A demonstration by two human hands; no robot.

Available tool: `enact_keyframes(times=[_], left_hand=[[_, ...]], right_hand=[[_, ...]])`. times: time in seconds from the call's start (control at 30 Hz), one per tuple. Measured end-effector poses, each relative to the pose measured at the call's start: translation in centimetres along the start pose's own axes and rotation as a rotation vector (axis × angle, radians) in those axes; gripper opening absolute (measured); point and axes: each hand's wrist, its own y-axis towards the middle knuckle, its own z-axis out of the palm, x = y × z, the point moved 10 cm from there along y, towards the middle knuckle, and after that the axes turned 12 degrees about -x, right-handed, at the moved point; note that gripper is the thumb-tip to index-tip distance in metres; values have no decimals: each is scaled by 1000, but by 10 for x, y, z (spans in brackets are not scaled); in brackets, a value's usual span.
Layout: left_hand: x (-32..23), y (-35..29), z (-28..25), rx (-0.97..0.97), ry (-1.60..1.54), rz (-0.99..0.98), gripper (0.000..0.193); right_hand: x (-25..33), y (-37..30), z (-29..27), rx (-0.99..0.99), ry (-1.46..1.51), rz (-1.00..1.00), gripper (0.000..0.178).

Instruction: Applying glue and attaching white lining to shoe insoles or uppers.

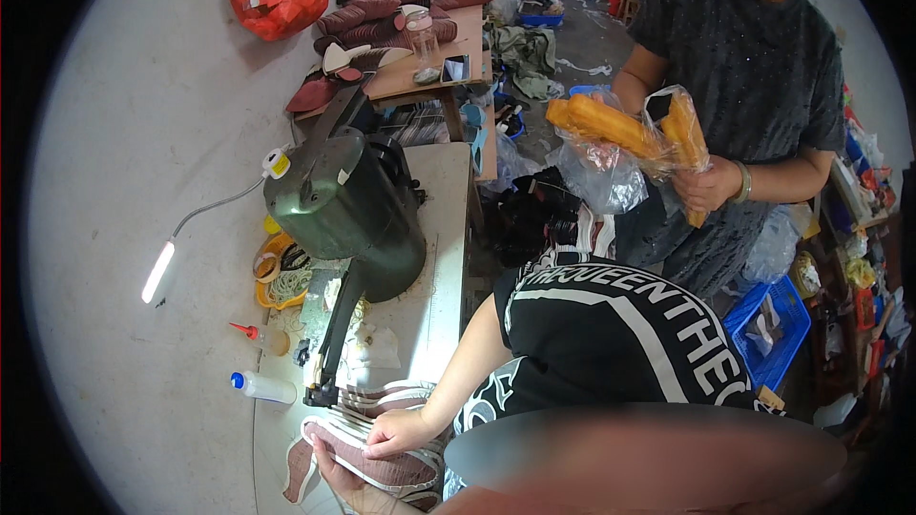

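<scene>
My left hand [336, 470] comes in at the lower edge and grips a shoe sole [386, 467], brownish-pink with a white rim. The thumb lies along its face and the other fingers are hidden beneath. My right hand [399, 433] reaches in from the black sleeve, its fingers curled and pressed together at the sole's upper side. More white-rimmed soles [386, 398] are bunched behind both hands, and another sole [301, 470] lies at the left. Just above the hands is the narrow arm of a dark green sewing machine [348, 200], its foot end close to the soles.
Two squeeze bottles, one red-tipped [262, 338] and one blue-capped [263, 387], stand by the wall near a yellow basket [286, 277]. A lit flexible lamp [158, 272] juts out. Sole piles fill the back table [458, 33]. Another person [744, 67] holds bagged fried dough sticks [615, 129].
</scene>
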Motion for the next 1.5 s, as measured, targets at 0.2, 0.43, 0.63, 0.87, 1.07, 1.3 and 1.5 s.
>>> enact_keyframes(times=[0.2, 0.43, 0.63, 0.87, 1.07, 1.3, 1.5], left_hand=[[-1, 1, -13, -56, 29, 29, 54], [3, 5, -17, -78, -12, -8, 53], [3, 7, -14, -7, 6, -18, 54], [2, 5, -16, -42, 8, -7, 55], [4, 10, -14, -8, 20, -38, 55], [2, 14, -17, 37, 25, 6, 55], [-6, 9, -22, -77, 41, 26, 53]], right_hand=[[3, -1, -1, 9, -26, 17, 44], [3, 1, -2, -1, -8, 7, 49], [2, 1, -1, 17, -1, 15, 42], [5, -1, -2, 5, 17, 29, 44], [2, 1, -3, -19, -7, 34, 51], [2, 1, -1, -4, 21, 21, 52], [1, 2, 0, -3, 26, 15, 52]])
